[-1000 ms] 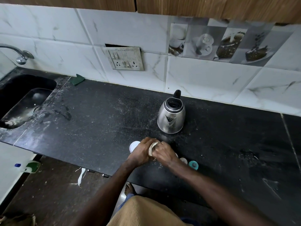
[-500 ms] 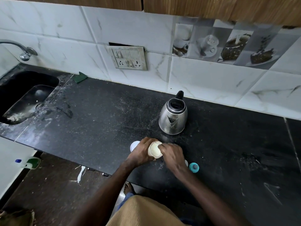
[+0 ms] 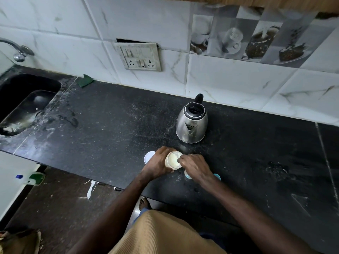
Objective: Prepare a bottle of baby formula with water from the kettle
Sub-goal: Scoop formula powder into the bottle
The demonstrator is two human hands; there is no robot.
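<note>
The left hand (image 3: 157, 162) is gripping the open powder tub (image 3: 172, 161); the right hand (image 3: 194, 165) is pinching what seems a scoop (image 3: 178, 159) inside. Beyond the grip, the kettle (image 3: 191, 123) is waiting, apparently unpoured.

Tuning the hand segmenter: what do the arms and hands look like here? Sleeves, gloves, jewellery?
Left hand and right hand are bare: no gloves, and no rings, watch or bands visible. Both forearms are uncovered down to the frame's bottom edge, so no sleeves show. The only clothing in view is a tan ribbed garment.

head cam | looks forward-down | close over countertop (image 3: 110, 125)
</note>
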